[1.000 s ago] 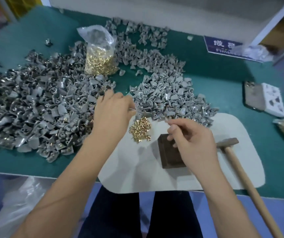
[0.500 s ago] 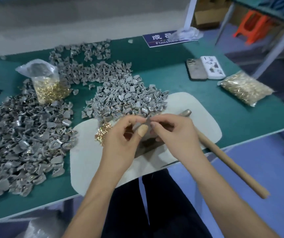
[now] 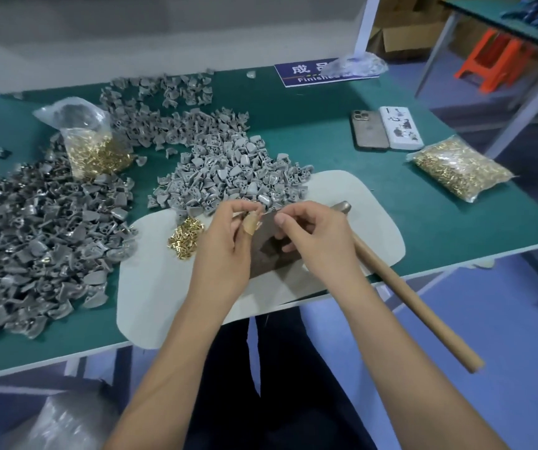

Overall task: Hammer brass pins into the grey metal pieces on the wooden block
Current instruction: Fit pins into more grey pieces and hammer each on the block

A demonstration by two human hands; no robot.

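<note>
Over the pale mat (image 3: 352, 196) at the near edge of the green tabletop (image 3: 309, 125), from the head view, I see both hands raised close together above the dark wooden block (image 3: 269, 251). My left hand (image 3: 225, 248) has its fingers curled, thumb and forefinger pinching something small at the tips; a tan bandage wraps one finger. My right hand (image 3: 313, 241) is curled too, its fingertips meeting the left's. A grey metal piece (image 3: 269, 217) seems to sit between the two grips, but it is blurred and I cannot tell which hand carries it.

A small heap of loose brass pins (image 3: 185, 238) lies on the mat just left of the left hand. The hammer (image 3: 400, 287) rests on the mat right of the right hand, head near the fingers, wooden handle jutting past the tabletop edge. A pile of grey pieces (image 3: 228, 177) spreads behind the hands, and a darker, larger pile (image 3: 40, 241) fills the left side. An open bag of pins (image 3: 95, 147) stands between the piles; a sealed bag (image 3: 459, 167) lies far right, near two phones (image 3: 386, 128). A blue sign (image 3: 303, 74) sits at the back.
</note>
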